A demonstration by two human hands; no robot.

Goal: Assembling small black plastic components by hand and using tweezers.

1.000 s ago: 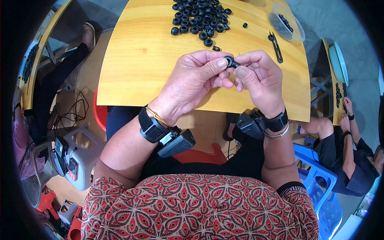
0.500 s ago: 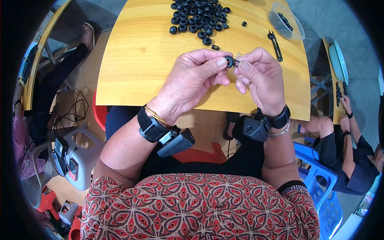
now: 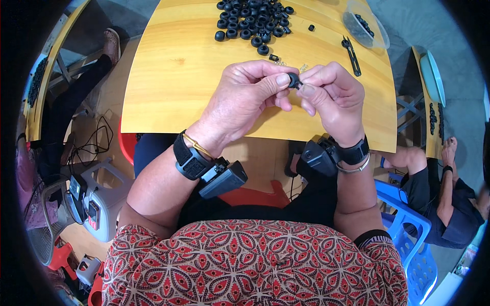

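Observation:
Above the near part of the yellow table (image 3: pixel 173 81), my two hands meet over a small black rubber ring (image 3: pixel 293 79). My left hand (image 3: pixel 250 94) is closed, pinching the ring between thumb and fingers. The fingers of my right hand (image 3: pixel 334 99) are also closed, pressed against the ring's right side on a small dark piece mostly hidden by the fingertips. Just beyond my hands lie a short black cylinder (image 3: pixel 274 57) and a few tiny clear bits (image 3: pixel 280 63). A heap of black rubber rings (image 3: pixel 250 21) covers the table's far middle.
Black thread snips (image 3: pixel 352 57) lie at the right, near a clear plastic tub (image 3: pixel 378 36) holding black parts. One small black piece (image 3: pixel 311 27) sits apart. A blue chair (image 3: pixel 408 224) stands at my right. Other people sit at tables on both sides.
My right hand has turned slightly, its fingertips now lower against the ring. The ring has tilted a little. On the right, another person's hands have moved back from the black parts.

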